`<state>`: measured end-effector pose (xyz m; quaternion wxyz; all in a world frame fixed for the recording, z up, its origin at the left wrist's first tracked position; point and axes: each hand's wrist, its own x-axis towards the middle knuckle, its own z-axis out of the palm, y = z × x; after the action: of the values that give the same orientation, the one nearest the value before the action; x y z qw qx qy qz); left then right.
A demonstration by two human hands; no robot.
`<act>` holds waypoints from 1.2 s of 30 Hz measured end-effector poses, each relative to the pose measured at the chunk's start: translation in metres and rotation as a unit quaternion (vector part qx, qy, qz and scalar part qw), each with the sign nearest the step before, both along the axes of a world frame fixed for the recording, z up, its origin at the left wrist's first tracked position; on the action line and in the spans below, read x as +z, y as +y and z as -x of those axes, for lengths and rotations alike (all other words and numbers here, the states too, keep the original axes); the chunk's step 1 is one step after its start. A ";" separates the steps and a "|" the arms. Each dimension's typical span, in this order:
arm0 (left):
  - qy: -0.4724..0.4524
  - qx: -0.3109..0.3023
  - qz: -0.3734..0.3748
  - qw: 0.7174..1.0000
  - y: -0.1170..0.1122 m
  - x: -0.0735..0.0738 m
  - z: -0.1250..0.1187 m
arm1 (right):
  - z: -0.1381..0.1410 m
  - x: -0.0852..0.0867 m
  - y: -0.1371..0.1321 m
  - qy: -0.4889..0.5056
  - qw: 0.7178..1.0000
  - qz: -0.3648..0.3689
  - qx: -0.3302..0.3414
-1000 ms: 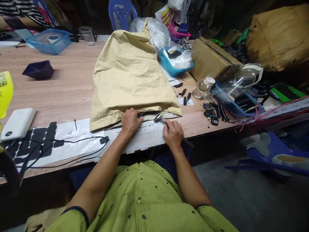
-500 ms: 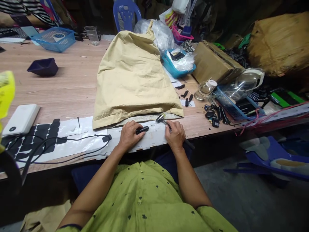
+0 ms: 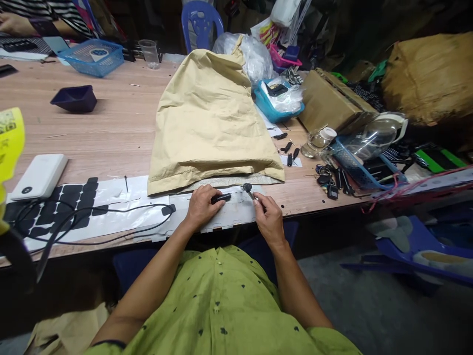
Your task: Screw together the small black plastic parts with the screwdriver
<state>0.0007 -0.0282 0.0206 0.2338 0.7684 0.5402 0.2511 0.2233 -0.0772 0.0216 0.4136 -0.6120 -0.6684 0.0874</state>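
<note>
My left hand (image 3: pixel 201 206) is closed on a small black oblong part (image 3: pixel 220 198) and presses it onto a white sheet (image 3: pixel 225 214) at the table's near edge. My right hand (image 3: pixel 269 214) grips a small hammer (image 3: pixel 248 190) by its handle, with the dark head raised just right of the black part. A tan cloth bag (image 3: pixel 212 118) lies flat on the table right behind both hands.
A black cable (image 3: pixel 99 222) and a white sheet with dark square cells (image 3: pixel 70 204) lie to the left, beside a white power bank (image 3: pixel 39 176). Blue baskets (image 3: pixel 94 56), a dark tray (image 3: pixel 75 97), a cardboard box (image 3: pixel 334 101), small black parts (image 3: pixel 328 177) and another person's arm at the far left surround the wooden table (image 3: pixel 111 133).
My left hand drew the black part out from under the bag's edge onto the white sheet. My right hand turned the hammer so its head stands upright nearer the part.
</note>
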 end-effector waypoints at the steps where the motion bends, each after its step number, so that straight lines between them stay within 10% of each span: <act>1: 0.000 -0.001 0.000 1.000 0.000 0.000 0.000 | 0.002 0.002 -0.002 0.006 1.000 0.002 0.006; 13: -0.006 -0.003 0.002 1.000 -0.001 0.001 0.000 | 0.017 0.016 -0.014 0.006 0.997 -0.010 0.072; 27: -0.053 -0.030 0.021 0.998 -0.002 0.006 0.006 | 0.001 -0.006 0.009 -0.174 0.983 -0.003 -0.066; 36: -0.080 -0.169 0.000 0.982 -0.002 0.003 0.014 | 0.035 0.027 0.013 0.060 0.971 0.127 0.193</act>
<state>-0.0131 -0.0298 0.0234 0.3160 0.8260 0.3818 0.2685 0.1882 -0.0642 0.0487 0.3476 -0.5121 -0.7313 0.2866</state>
